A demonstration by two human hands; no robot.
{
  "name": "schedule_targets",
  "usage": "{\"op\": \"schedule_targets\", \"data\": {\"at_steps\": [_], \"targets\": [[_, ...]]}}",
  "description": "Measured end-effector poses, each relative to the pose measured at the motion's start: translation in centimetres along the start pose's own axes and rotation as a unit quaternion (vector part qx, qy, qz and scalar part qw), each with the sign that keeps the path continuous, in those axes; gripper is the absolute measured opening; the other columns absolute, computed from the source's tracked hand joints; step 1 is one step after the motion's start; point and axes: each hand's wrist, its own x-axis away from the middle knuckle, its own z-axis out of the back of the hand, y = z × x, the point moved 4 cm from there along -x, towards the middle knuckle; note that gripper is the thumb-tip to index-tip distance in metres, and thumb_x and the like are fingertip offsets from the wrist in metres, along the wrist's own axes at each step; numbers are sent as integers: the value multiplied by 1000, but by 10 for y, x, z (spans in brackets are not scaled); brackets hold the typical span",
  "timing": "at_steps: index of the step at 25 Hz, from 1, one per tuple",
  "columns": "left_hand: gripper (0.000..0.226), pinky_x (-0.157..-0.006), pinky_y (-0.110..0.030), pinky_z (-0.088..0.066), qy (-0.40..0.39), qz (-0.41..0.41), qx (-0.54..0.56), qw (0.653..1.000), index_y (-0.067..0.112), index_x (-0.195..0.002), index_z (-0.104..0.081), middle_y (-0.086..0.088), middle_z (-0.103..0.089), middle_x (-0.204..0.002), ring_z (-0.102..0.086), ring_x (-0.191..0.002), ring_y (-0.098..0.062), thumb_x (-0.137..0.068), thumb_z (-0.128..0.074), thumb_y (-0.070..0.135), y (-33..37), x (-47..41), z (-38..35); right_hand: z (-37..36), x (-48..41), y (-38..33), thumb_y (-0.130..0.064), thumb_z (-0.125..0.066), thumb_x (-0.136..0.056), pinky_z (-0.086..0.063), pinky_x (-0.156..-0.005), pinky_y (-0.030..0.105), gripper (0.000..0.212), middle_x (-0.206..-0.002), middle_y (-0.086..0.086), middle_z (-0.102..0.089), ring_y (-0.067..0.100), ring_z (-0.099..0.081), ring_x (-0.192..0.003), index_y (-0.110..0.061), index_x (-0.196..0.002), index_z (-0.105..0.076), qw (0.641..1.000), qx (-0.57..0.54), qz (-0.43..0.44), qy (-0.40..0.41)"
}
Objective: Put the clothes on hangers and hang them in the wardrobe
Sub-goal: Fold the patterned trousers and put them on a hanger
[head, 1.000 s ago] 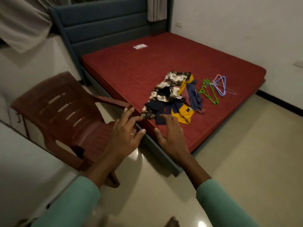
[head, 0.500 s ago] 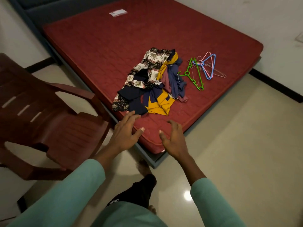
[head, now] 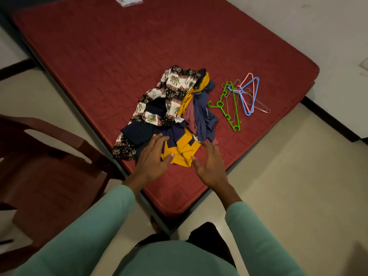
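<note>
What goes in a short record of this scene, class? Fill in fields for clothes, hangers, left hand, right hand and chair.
clothes: loose pile on the mattress, none on a hanger
hangers: green, blue, pink and wire ones, lying right of the pile
left hand: open, fingers spread over the pile's near edge
right hand: open, beside the pile, holding nothing
chair: left of the mattress

Dark red quilted mattress (head: pixel 99 56) carried a cream, black and red elephant-print garment (head: pixel 175 84), a mustard-yellow and navy garment (head: pixel 185 148) and a slate-blue garment (head: pixel 203 114). Hangers: green plastic hanger (head: pixel 227 108), blue plastic hanger (head: pixel 255 92), pink plastic hanger (head: pixel 244 79). Long sleeves (head: pixel 99 216) were mint green, the moulded plastic chair (head: pixel 49 176) reddish brown.
</note>
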Motion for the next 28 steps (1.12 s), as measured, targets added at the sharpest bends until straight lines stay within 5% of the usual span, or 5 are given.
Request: {"op": "schedule_targets", "data": {"at_steps": [4,7,14,21,28], "targets": [[63,-121,-49,-33,10,23,32,999,26,-155,-36,3,-28,-167,-19,-157,-17,-100,-62,43,2,-80,-14,8,-90,17,-33,-65,-99,-41,-99,34,56,-140,10,-46,25,-48,-129,-16,-147,-42,997,-49,-1,-62],[61,-116,-38,-38,56,47,75,995,20,-153,-41,-1,-41,-158,-38,-146,-19,-99,-66,35,7,-142,-28,13,-179,29,-33,-62,-100,-50,-100,45,48,-137,7,-54,23,-57,-122,-15,-142,-47,988,-115,-56,-90],[60,-110,-49,-45,121,191,86,970,16,-153,-41,-6,-47,-153,-46,-138,-25,-100,-65,32,-28,-302,-89,-24,-396,55,-18,-59,-102,-50,-84,34,32,-104,-3,-59,16,-60,-99,-9,-132,-54,974,-171,-72,-128],[70,-103,-52,-48,103,297,-17,949,15,-156,-33,-17,-56,-143,-52,-130,-39,-94,-64,17,-74,-401,-121,-48,-546,84,-39,-69,-95,-52,-74,27,54,-111,3,-66,18,-65,-90,-11,-136,-48,948,-275,-153,-36],[33,-82,-40,-53,6,244,-36,969,21,-123,-67,-11,-65,-117,-65,-106,-34,-94,-60,7,-83,-382,-133,-56,-627,81,-13,-71,-86,-41,-62,36,23,-60,0,-54,16,-47,-55,-8,-66,-61,951,-237,-196,-32]]}}
